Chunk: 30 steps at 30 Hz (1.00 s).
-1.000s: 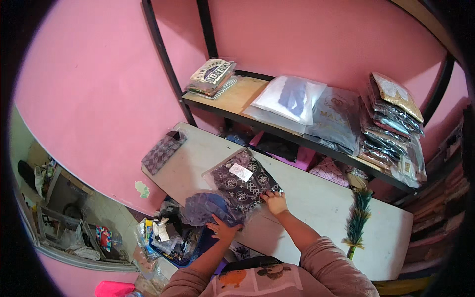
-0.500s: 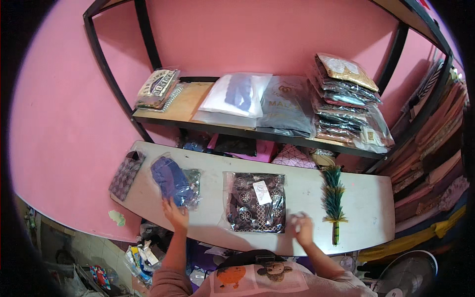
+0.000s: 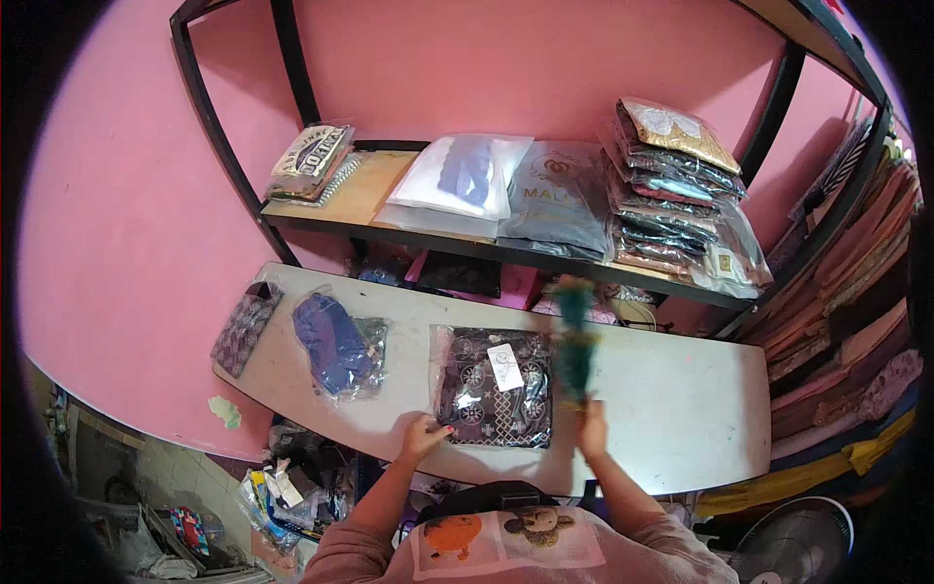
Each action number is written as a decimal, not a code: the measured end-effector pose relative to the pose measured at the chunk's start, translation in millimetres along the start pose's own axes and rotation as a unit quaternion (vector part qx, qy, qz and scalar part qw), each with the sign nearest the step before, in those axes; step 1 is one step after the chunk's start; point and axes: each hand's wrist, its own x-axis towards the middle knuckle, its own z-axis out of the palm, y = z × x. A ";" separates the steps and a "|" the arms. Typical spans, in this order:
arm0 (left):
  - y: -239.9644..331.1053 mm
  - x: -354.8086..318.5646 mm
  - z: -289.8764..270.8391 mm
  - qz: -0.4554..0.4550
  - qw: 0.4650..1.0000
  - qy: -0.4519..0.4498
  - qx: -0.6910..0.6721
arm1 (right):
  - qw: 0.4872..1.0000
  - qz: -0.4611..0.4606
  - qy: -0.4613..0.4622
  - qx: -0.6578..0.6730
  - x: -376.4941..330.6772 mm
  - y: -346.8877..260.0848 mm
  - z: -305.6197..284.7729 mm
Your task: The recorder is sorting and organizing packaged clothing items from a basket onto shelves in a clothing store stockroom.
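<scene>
A dark patterned garment folded in a clear plastic bag (image 3: 496, 399), with a white tag on top, lies flat on the white table in front of me. My left hand (image 3: 424, 439) grips the bag's lower left corner, its thumb on top. Just right of the bag, my right hand (image 3: 592, 433) is closed around the handle of a green feather duster (image 3: 577, 341). The duster points away from me, its feathers smeared by motion.
On the table's (image 3: 681, 409) left lie a blue bagged item (image 3: 331, 341) and a grey checked piece (image 3: 246, 329). A black-framed shelf (image 3: 389, 233) behind bears a tall stack of bagged clothes (image 3: 671, 195) at right. Fabrics (image 3: 846, 321) hang on the right; a fan (image 3: 798, 540) stands below them.
My left hand has left the blue bagged item and moved right to the patterned garment's bag. My right hand has taken hold of the feather duster, which has moved left from the table's right side.
</scene>
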 end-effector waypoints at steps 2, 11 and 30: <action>-33.9 -10.2 -3.5 -0.044 0.966 -0.012 -0.254 | 0.981 -0.084 -0.150 -0.093 -1.7 -53.3 18.3; -42.2 -30.7 -6.7 -0.037 0.986 0.032 -0.157 | 0.904 -0.270 -0.319 -0.088 -17.2 -110.6 10.6; 37.6 -13.0 9.2 -0.071 0.985 0.059 -0.149 | 0.895 -0.295 -0.334 -0.019 -34.8 -77.1 -16.4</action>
